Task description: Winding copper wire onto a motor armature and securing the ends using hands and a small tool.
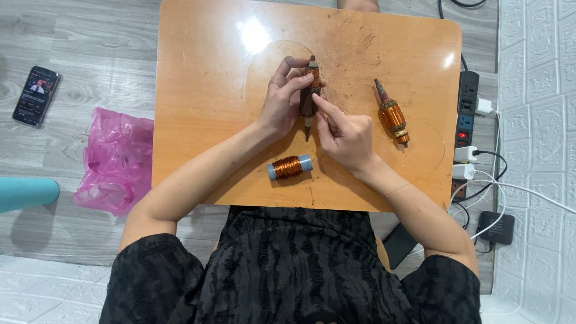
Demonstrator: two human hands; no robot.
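My left hand [282, 99] grips a motor armature [309, 102], a dark core on a thin shaft with copper winding near its top, held upright over the small wooden table [198, 90]. My right hand [345, 135] sits just right of it, index finger pressed against the armature's dark middle. A second armature [392, 115] with orange copper winding lies on the table to the right of my right hand. A spool of copper wire [289, 167] with pale blue ends lies near the table's front edge, below my hands.
A pink plastic bag [117, 159] and a phone [36, 95] with a lit screen lie on the grey floor at left. A power strip [467, 114] with plugs and white cables runs along the table's right edge. A teal object [27, 193] pokes in at far left.
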